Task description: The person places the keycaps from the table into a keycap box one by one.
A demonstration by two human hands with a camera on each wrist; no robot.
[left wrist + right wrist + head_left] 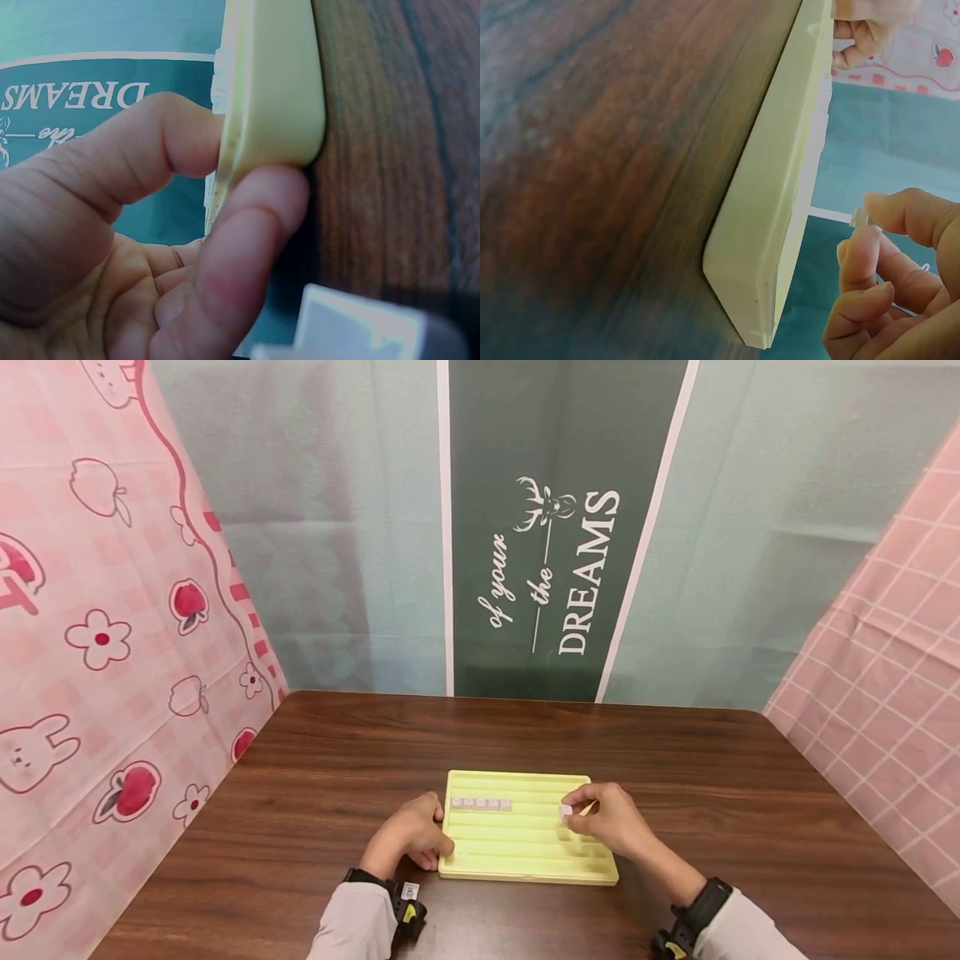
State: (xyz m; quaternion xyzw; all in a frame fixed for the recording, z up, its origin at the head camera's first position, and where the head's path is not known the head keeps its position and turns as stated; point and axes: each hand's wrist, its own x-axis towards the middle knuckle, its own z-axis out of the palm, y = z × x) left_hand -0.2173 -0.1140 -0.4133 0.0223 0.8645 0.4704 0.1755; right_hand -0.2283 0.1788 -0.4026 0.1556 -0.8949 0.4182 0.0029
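A yellow tray (525, 870) with long ridged rows lies flat on the table. Several pale keycaps (481, 804) stand side by side at the left end of one of its upper rows. My left hand (412, 831) holds the tray at its left side, thumb over the near left corner; the left wrist view shows two digits against the tray's wall (281, 90). Above the right part of the tray, my right hand (611, 818) pinches one small pale keycap (566, 811) between thumb and finger. In the right wrist view that keycap (860, 217) is apart from the tray.
The dark wood table (360, 743) extends round the tray on all sides. A green curtain (525, 677) with white lettering hangs behind it. Pink patterned cloth (150, 693) is at the left, and pink checked cloth (885, 710) at the right. Each wrist wears a black strap (705, 902).
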